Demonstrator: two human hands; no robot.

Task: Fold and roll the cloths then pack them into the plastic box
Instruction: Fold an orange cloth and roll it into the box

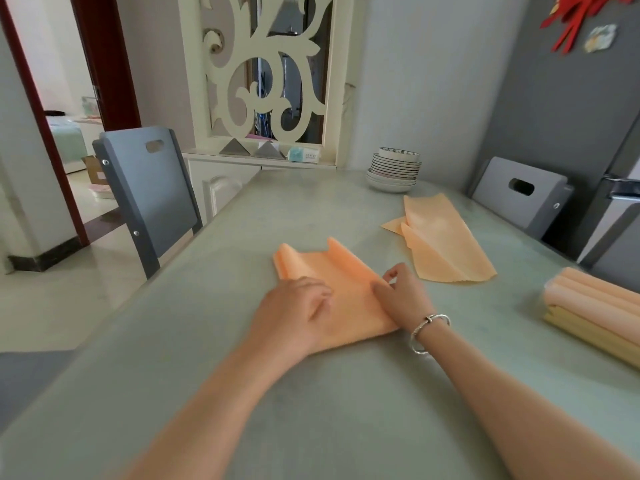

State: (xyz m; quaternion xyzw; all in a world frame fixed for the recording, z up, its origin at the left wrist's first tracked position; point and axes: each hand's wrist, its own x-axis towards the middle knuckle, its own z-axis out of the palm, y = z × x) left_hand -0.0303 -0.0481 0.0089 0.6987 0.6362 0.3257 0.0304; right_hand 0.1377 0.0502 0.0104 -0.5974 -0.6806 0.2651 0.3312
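An orange cloth (322, 268) lies folded on the table in front of me, its far end curling up at both corners. My left hand (294, 306) rests on its near left part with fingers bent down onto the fabric. My right hand (401, 289) pinches the cloth's right edge between thumb and fingers; a silver bracelet circles that wrist. A paler orange cloth (446, 240) lies loosely spread further right. At the right edge a clear plastic box (554, 306) holds several rolled orange and yellow cloths (595, 299).
A stack of plates and bowls (394, 171) stands at the table's far end. Grey chairs stand at the left (145, 188) and the right (523, 199) of the grey-green table (346, 393). A white carved screen rises behind.
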